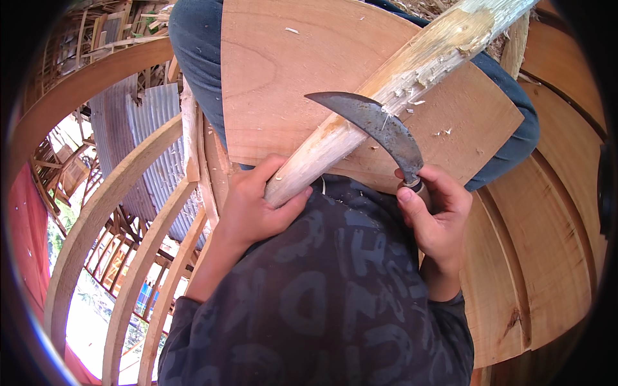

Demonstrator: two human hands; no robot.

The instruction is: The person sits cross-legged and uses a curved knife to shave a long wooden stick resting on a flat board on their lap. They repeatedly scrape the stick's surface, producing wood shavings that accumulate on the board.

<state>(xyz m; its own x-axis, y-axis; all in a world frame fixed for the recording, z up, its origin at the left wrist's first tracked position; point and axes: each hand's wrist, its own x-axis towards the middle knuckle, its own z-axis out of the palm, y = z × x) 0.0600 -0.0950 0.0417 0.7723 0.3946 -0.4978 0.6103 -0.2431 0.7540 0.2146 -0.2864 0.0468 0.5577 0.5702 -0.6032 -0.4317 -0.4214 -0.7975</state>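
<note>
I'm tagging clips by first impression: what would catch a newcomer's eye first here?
Probably the dark curved knife, held in the right hand and crossing the pale pole near the picture's centre. Next, the pole itself, slanting from the left hand to the upper right over a board. Then the curved wooden ribs at the left.

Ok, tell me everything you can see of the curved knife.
The curved knife has a crescent-shaped, dark grey blade that looks like metal, mottled with brownish marks. Its pointed tip faces left, and its hollow side faces the person. The right hand grips the handle, mostly hidden by the fingers. The blade crosses over the pale wooden pole; whether it touches the wood is hard to tell.
</note>
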